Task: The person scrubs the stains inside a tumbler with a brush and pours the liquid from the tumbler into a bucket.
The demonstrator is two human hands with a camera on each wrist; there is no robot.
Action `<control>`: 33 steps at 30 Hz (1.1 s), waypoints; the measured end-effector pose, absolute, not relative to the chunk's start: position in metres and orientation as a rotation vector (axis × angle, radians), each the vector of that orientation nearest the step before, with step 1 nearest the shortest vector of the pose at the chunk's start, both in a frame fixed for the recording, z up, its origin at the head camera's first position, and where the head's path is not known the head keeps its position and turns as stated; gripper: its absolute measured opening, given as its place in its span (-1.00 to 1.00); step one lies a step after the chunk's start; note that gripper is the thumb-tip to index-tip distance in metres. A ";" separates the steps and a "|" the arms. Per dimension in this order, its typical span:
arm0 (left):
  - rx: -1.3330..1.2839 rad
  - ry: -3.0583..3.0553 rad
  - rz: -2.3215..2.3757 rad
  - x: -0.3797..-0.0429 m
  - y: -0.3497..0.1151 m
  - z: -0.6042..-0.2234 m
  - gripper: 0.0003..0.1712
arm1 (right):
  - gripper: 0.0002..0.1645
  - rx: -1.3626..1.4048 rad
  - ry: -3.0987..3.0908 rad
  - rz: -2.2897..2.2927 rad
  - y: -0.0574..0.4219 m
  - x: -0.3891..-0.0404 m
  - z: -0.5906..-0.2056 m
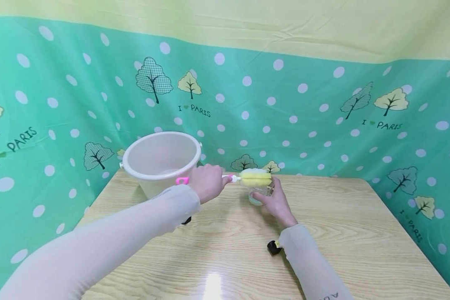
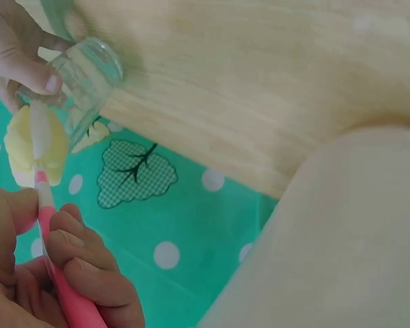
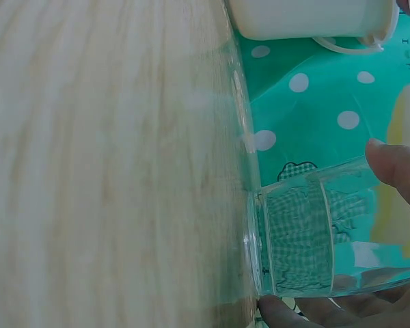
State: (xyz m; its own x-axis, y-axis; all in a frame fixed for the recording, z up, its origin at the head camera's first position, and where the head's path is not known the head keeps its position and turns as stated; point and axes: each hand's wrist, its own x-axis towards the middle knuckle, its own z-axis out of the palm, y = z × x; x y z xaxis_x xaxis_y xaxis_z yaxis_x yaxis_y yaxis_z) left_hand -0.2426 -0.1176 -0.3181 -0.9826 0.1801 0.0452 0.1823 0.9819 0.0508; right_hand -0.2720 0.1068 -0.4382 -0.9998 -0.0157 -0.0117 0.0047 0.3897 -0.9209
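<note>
My left hand (image 1: 207,182) grips the pink handle of a sponge bottle brush (image 1: 256,179), its yellow head pointing right. In the left wrist view the fingers of that hand (image 2: 82,266) curl round the handle. A clear glass cup (image 3: 297,236) is held by my right hand (image 1: 278,203), thumb on one side and fingers on the other. The brush's sponge head is close to the glass's mouth; in the head view it hides the upper part of the glass. Whether sponge and rim touch, I cannot tell.
A white bucket (image 1: 165,176) with a handle stands at the back left of the wooden table (image 1: 225,250). Behind the table hangs a green dotted cloth (image 1: 303,121) with tree prints. A black object (image 1: 273,247) is at the right sleeve's cuff.
</note>
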 end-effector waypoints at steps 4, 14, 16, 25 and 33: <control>-0.229 -3.100 -0.129 -0.241 -0.121 -0.324 -0.40 | 0.17 -0.010 2.610 -1.720 0.107 -0.272 -0.438; -0.166 -3.091 -0.340 -0.238 -0.127 -0.338 -0.31 | 0.13 0.006 2.606 -1.729 0.106 -0.271 -0.438; -0.149 -3.086 -0.395 -0.237 -0.129 -0.341 -0.31 | 0.14 0.003 2.608 -1.724 0.106 -0.271 -0.438; -0.105 -3.061 -0.679 -0.233 -0.139 -0.350 -0.30 | 0.19 -0.012 2.618 -1.708 0.107 -0.272 -0.438; -0.087 -3.026 -0.883 -0.227 -0.146 -0.358 -0.34 | 0.20 -0.008 2.617 -1.708 0.107 -0.272 -0.437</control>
State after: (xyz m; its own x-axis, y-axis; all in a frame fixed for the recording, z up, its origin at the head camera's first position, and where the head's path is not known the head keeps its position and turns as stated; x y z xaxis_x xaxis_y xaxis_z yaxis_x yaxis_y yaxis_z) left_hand -0.2271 -0.1462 -0.3575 -0.9984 0.0561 0.0038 0.0493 0.8417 0.5376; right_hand -0.2720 0.1074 -0.4374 -0.9998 -0.0135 -0.0115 0.0051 0.4026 -0.9154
